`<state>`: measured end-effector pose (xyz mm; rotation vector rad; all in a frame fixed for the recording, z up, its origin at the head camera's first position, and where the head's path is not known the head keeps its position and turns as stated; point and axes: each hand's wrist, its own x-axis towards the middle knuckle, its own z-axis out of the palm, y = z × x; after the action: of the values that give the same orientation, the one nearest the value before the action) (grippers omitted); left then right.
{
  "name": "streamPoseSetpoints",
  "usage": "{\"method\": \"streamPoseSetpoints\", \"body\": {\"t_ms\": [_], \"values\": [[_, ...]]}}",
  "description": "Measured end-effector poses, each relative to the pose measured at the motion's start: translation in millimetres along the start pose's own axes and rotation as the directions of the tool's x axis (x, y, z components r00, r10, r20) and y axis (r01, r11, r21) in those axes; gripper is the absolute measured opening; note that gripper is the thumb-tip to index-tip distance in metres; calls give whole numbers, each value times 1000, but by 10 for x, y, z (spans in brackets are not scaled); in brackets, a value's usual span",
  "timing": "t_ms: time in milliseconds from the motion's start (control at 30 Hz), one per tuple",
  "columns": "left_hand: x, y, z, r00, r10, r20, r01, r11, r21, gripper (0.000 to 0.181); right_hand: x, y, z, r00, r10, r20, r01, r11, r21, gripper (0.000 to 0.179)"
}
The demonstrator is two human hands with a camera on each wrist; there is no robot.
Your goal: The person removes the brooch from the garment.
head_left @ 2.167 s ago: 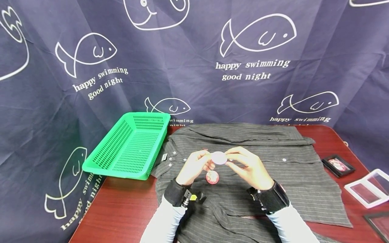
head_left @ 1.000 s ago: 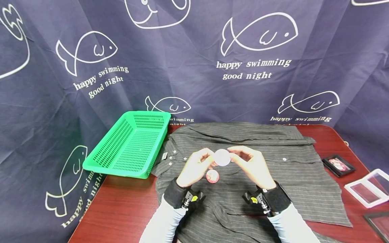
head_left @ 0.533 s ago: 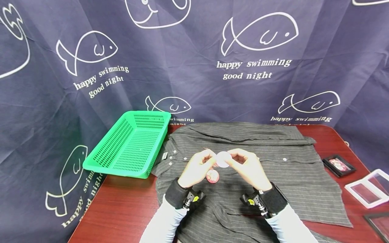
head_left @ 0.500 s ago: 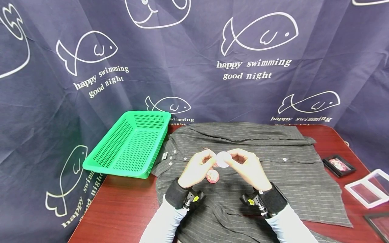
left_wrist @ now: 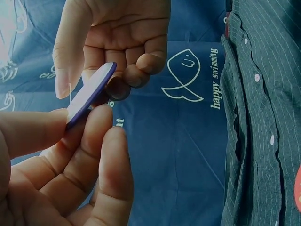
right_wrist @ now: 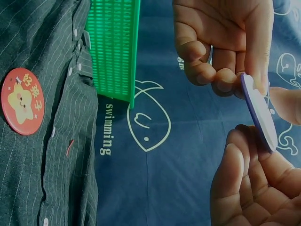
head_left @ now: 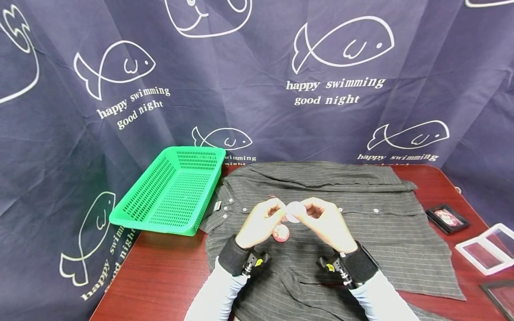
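Observation:
A round pin badge, its pale back up and its edge purple, is held above a dark striped shirt. My left hand pinches one side of the badge between thumb and fingers. On the other side, my right hand has its fingers curled against the badge, and its thumb is at the thin raised pin on the back. The badge's front is turned away in the head view. A red badge with a yellow star face lies on the shirt, just below my hands in the head view.
A green plastic basket stands at the left of the red-brown table. Toward the right lie a small black frame holding a red picture, a white frame and a dark frame. A blue fish-print curtain hangs behind.
The held badge has tipped from a flatter angle to show more of its pale back and shifted slightly right. In the last half second, my right hand has lowered a little.

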<state>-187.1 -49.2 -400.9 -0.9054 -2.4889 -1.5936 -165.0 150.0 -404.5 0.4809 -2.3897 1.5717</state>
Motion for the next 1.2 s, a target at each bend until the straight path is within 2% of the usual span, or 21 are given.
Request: {"method": "streamPoseSetpoints", "body": {"t_ms": [567, 1200], "values": [[-11, 15, 3, 1000, -29, 10, 29, 999, 24, 14, -13, 5, 4, 999, -14, 34, 14, 1000, 3, 15], [-26, 48, -12, 1000, 3, 4, -3, 1000, 14, 18, -5, 6, 4, 997, -71, 29, 72, 997, -28, 13]]}}
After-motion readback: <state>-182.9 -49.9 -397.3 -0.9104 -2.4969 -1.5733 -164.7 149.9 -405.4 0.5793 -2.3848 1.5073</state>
